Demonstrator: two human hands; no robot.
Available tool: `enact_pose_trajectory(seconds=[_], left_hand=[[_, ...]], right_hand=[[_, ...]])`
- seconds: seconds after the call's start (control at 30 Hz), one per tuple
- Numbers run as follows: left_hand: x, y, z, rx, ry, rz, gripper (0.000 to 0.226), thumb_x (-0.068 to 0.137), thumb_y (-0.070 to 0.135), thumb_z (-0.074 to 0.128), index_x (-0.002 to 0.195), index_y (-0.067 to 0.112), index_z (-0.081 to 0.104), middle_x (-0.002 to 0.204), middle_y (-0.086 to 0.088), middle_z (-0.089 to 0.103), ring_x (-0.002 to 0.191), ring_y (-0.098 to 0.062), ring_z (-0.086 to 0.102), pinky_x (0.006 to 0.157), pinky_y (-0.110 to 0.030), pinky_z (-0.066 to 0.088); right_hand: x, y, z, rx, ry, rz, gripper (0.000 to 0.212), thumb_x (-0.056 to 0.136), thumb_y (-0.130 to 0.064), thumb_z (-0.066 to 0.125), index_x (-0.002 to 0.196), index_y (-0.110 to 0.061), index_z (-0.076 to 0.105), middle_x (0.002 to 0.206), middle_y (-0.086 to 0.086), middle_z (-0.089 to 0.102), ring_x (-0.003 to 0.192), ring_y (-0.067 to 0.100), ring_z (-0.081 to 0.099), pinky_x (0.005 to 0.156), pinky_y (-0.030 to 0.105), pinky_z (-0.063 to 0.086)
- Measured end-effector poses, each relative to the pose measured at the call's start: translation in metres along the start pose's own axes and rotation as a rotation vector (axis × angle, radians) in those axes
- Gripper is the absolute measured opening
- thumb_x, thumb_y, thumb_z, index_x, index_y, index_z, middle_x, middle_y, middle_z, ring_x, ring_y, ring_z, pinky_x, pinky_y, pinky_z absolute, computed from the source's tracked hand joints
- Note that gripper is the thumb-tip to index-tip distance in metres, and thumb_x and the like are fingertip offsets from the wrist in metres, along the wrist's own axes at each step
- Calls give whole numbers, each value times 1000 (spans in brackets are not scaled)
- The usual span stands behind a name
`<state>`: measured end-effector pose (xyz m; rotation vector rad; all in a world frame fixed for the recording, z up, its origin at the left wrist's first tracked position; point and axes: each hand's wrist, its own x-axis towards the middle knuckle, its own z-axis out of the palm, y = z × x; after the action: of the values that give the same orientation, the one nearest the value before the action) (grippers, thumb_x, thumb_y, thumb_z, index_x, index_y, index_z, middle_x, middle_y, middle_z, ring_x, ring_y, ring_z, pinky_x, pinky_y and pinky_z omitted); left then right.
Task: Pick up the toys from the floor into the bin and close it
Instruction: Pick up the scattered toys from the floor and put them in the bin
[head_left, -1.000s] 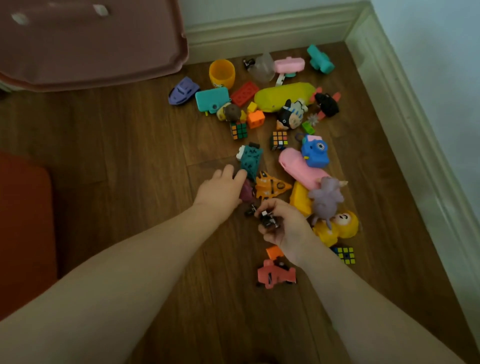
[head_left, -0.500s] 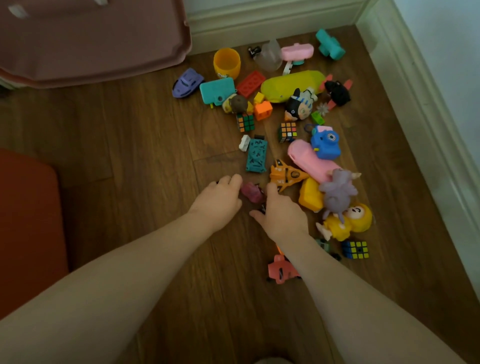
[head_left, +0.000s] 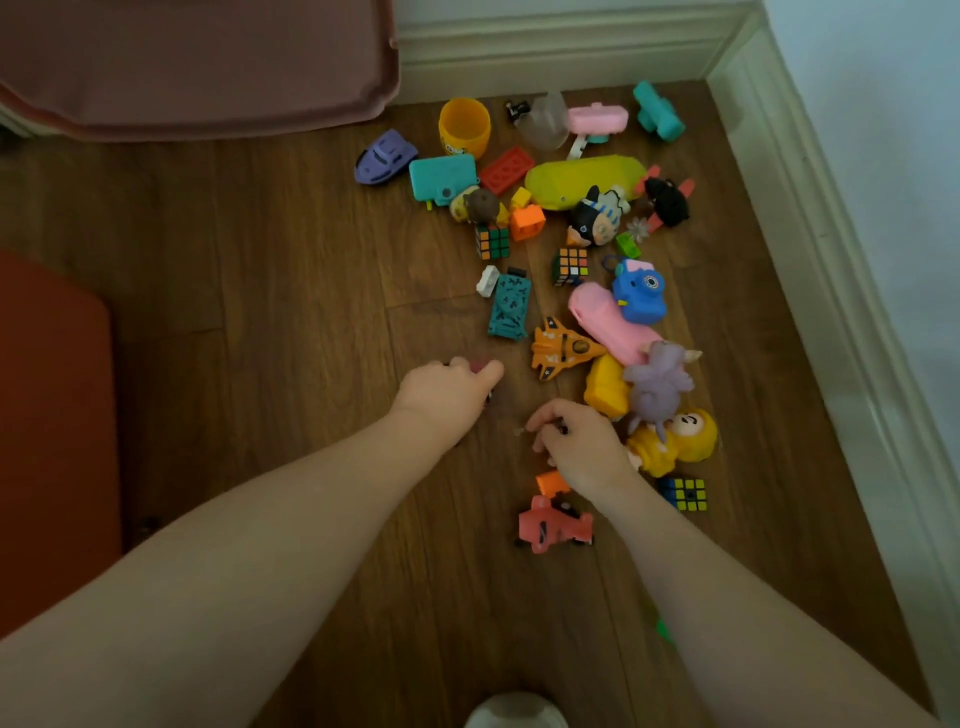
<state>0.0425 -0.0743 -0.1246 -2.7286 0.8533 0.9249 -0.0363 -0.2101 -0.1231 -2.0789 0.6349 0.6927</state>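
Item: toy clear-up, gathering stage. Left hand (head_left: 447, 395): fingers curled over a small pink toy (head_left: 479, 365), only a sliver of it visible, low to the floor. Right hand (head_left: 579, 441): fingers curled, pinching a small dark toy (head_left: 561, 429); what it is cannot be told. Bin (head_left: 197, 67): dusky pink, far left corner of the view, only its rim and wall shown, well apart from both hands; whether a lid is on cannot be told. Toys remaining: a loose spread from the skirting down to the hands, including orange jet (head_left: 563, 348), teal car (head_left: 510, 306), pink oblong toy (head_left: 608, 322), blue camera (head_left: 639, 291), purple plush (head_left: 660, 384), yellow doll (head_left: 675, 441), salmon vehicle (head_left: 553, 527), several puzzle cubes, yellow cup (head_left: 464, 127), purple boat (head_left: 384, 158). Handling note, as judgement: task is early, most toys not yet binned; secure both small pieces fully before lifting, since tiny parts slip from a loose pinch, then carry both across to the bin in one trip; later take bulky soft items singly and scoop small cubes together. Floor (head_left: 260, 312): dark wood planks. Room: a corner with pale skirting board (head_left: 571, 47) and white wall; a red-orange cushion-like edge (head_left: 52, 415) at the left. Lighting dim.
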Motion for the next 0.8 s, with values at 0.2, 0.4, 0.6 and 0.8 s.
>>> enact_pose_trajectory(seconds=[0.2, 0.4, 0.6, 0.8], left_hand=[[-27, -50, 5, -496, -7, -106, 35, 98, 19, 43, 130, 13, 34, 111, -16, 57, 84, -21, 54, 73, -34, 48], [-73, -85, 7, -817, 4, -138, 38, 97, 25, 45, 133, 16, 34, 111, -10, 57, 72, -14, 56, 60, -21, 46], [-108, -107, 19, -1018, -4, -182, 39, 97, 31, 44, 134, 23, 35, 82, -1, 57, 64, -13, 56, 55, -21, 43], [-125, -115, 28, -1316, -33, -206, 34, 95, 31, 49, 128, 25, 44, 72, 0, 52, 60, -12, 50, 54, -26, 41]], right_hand=[[-14, -34, 32, -353, -137, -230, 16, 99, -28, 40, 112, -20, 46, 93, 6, 63, 85, 25, 60, 73, 40, 50], [-8, -59, 59, -622, -111, -198, 39, 94, -35, 51, 124, -15, 36, 113, 12, 61, 103, 32, 59, 79, 43, 45], [-6, -62, 78, -625, 92, -152, 23, 98, -28, 42, 114, -11, 39, 107, 13, 63, 98, 34, 61, 69, 39, 41], [-3, -69, 85, -635, 76, -230, 37, 97, -26, 41, 130, -13, 31, 103, 13, 62, 92, 33, 62, 66, 39, 44]])
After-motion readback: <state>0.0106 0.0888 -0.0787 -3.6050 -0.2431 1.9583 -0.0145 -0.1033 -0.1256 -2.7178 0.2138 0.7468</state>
